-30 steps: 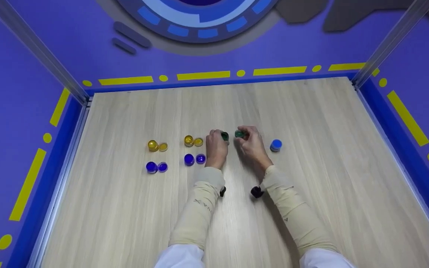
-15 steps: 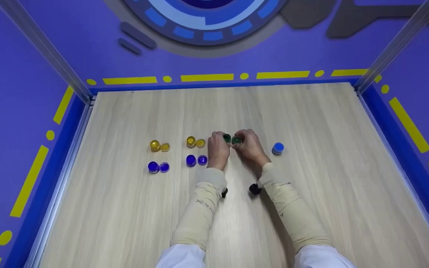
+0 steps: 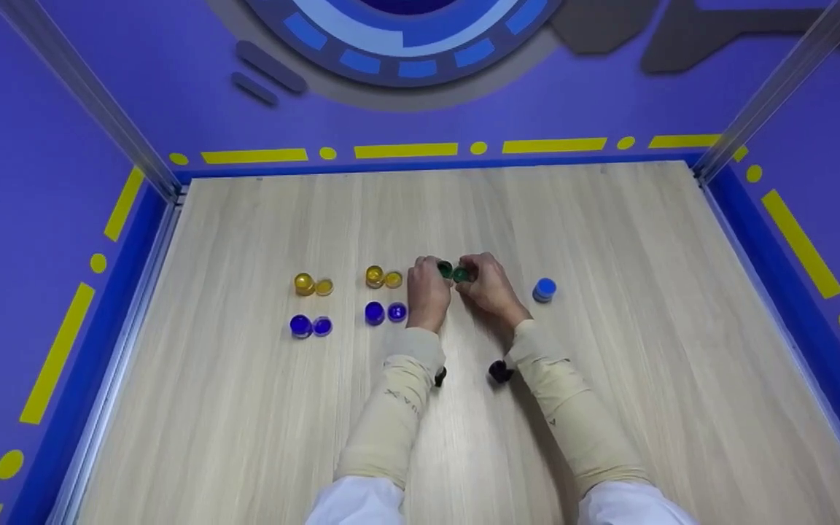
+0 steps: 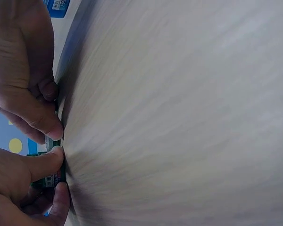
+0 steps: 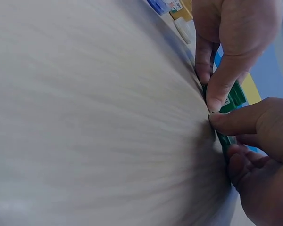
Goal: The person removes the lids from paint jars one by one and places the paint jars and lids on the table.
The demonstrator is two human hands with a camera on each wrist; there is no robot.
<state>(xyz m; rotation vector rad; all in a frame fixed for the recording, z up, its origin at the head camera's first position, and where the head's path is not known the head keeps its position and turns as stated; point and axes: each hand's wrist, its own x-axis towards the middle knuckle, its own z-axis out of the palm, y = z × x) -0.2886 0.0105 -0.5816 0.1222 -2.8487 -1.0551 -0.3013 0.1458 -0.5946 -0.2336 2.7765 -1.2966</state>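
Note:
My left hand (image 3: 429, 293) pinches a small green paint jar (image 3: 445, 270) between thumb and fingers, low at the tabletop. Its printed label shows in the left wrist view, on the jar's side (image 4: 51, 181). Right beside it, my right hand (image 3: 491, 292) holds the jar's round green lid (image 3: 461, 274) at the edge, inner side up. In the right wrist view the lid (image 5: 224, 140) lies flat at the table, partly covered by the fingers. The two thumbs nearly meet. Whether lid and jar touch, I cannot tell.
To the left stand two yellow paint jars (image 3: 304, 284) (image 3: 375, 276) and two purple-blue ones (image 3: 300, 326) (image 3: 374, 313), each with its lid beside it. A blue-capped jar (image 3: 545, 289) stands right of my right hand. Blue walls enclose the wooden table (image 3: 281, 437).
My right hand has moved left with the green lid, bringing it from a gap away to right beside the green jar. Over the last half second both hands have hardly moved.

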